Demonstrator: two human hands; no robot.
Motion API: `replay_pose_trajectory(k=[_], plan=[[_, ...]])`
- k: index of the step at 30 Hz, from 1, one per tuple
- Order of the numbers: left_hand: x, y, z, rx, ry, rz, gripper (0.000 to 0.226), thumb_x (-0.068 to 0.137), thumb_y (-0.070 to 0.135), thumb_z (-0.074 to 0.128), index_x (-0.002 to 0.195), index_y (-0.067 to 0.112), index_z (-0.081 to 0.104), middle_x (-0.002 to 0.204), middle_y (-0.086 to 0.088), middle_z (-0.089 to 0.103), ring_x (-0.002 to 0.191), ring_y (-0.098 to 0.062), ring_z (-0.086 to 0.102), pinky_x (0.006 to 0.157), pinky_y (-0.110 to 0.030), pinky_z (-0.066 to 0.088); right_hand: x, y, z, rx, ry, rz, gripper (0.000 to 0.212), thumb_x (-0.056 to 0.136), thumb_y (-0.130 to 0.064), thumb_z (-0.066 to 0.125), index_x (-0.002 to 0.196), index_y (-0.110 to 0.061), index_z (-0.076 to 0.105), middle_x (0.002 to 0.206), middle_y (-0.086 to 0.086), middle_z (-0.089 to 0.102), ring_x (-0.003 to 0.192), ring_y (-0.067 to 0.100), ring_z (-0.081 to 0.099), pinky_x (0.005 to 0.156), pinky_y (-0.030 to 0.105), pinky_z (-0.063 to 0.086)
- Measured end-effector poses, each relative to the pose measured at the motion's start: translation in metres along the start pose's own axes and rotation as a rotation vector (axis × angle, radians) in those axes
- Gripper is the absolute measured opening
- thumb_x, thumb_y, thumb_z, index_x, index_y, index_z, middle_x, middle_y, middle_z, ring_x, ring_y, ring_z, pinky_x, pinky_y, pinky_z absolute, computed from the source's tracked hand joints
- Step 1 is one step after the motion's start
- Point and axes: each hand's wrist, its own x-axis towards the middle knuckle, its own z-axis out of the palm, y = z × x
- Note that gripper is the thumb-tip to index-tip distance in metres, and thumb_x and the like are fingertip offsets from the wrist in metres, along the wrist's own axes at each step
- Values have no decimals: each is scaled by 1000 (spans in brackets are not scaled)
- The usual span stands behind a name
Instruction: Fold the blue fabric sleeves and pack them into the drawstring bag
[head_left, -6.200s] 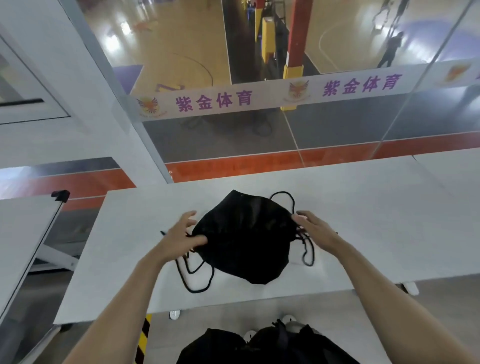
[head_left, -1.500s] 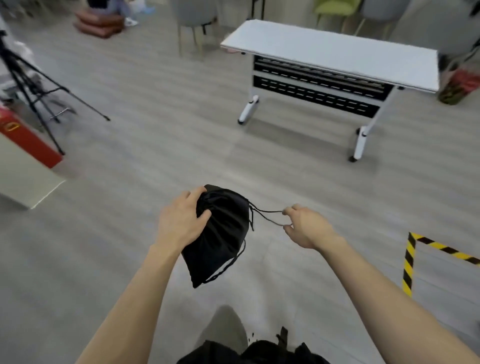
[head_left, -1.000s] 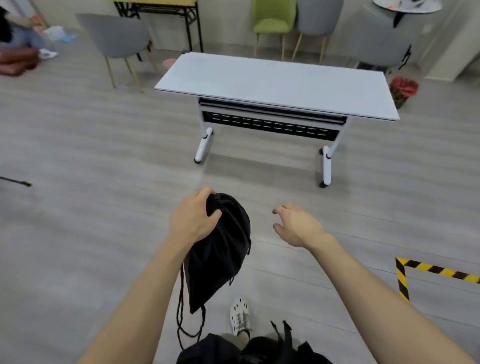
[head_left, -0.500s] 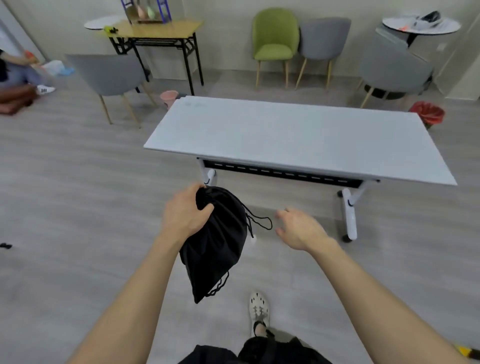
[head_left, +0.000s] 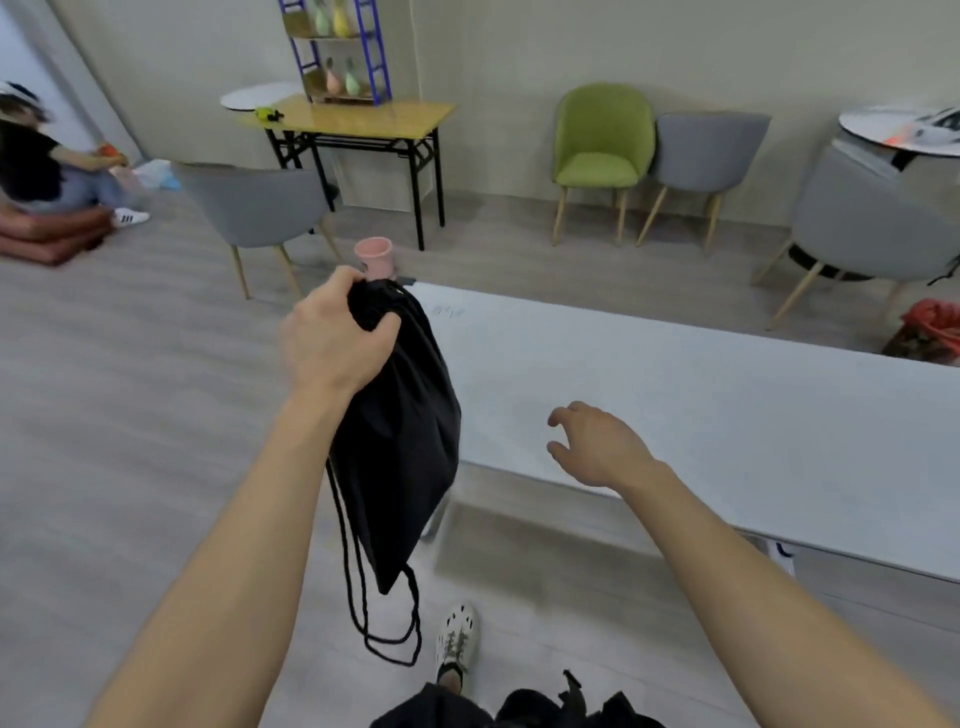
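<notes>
We see the left hand (head_left: 332, 338) gripping the gathered neck of the black drawstring bag (head_left: 400, 441), fingers and thumb curled tight round the fabric, so the bag hangs in the air at the left end of the white table (head_left: 727, 415). Its cords (head_left: 384, 623) dangle in loops below the lower corner (just beside a white shoe (head_left: 457, 639) on the grey floor). The right hand (head_left: 597, 447) hovers over the table's near edge, fingers loosely spread, holding nothing. Behind the bag's top we make out a pink cup (head_left: 373, 257)
</notes>
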Motion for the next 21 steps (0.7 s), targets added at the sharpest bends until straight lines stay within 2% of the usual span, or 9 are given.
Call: replay_pose_trajectory(k=[4,7,9,11,13,15,16,18,21], plan=[[82,-2,35,-27,-4,51,43,82,41,73,122,31,66,111,3,79,107,-34,72,90,-44,55,63,-3,-13,37,1,90,47,111,-38,54,153,-19,56,150,4,59,123,30,67,99,42,54],[129,5,72,-56,-32,135,43,80,42,72,121,31,67,114,5,78,108,-31,72,90,-43,55,101,-2,-16,67,17,163,47,111,-39,54,154,-18,56,150,5,59,123,30,68,100,41,54],[143,12,105,-78,-112,197,41,81,39,76,119,30,66,113,4,76,107,-30,71,87,-41,53,119,-2,-15,89,19,209,47,111,-39,55,154,-18,56,150,6,59,124,31,68,102,41,55],[141,11,150,-84,-325,288,46,79,44,76,122,33,64,117,3,73,110,-29,70,90,-40,56,131,-2,-9,97,-14,246,48,111,-39,55,155,-18,55,151,6,59,124,30,68,102,41,55],[126,-1,199,-30,-752,383,72,74,54,77,141,41,55,135,3,68,124,-26,68,103,-44,57,140,4,-2,106,-54,281,49,111,-39,54,155,-18,55,151,6,58,126,30,66,103,41,54],[103,-20,241,86,-1192,468,102,78,54,84,166,39,35,163,-4,53,149,-29,54,122,-46,46,144,11,4,111,-100,314,50,111,-39,53,156,-18,53,152,7,57,129,31,64,104,40,53],[91,-30,254,140,-1350,495,105,84,50,84,172,34,30,172,-5,44,157,-28,45,129,-45,39,145,14,6,115,-123,335,50,111,-39,53,157,-18,53,152,7,57,130,31,63,104,40,52],[72,-45,268,164,-1470,495,92,96,45,79,173,27,33,175,-3,39,161,-26,38,131,-41,33,146,20,12,128,-154,369,50,112,-39,52,157,-18,52,152,7,56,131,30,62,104,40,52],[62,-58,273,108,-1362,528,67,101,43,72,163,26,51,160,-1,54,147,-23,53,122,-41,44,146,29,24,135,-177,400,50,111,-39,52,156,-19,53,152,6,56,132,30,62,106,41,53]])
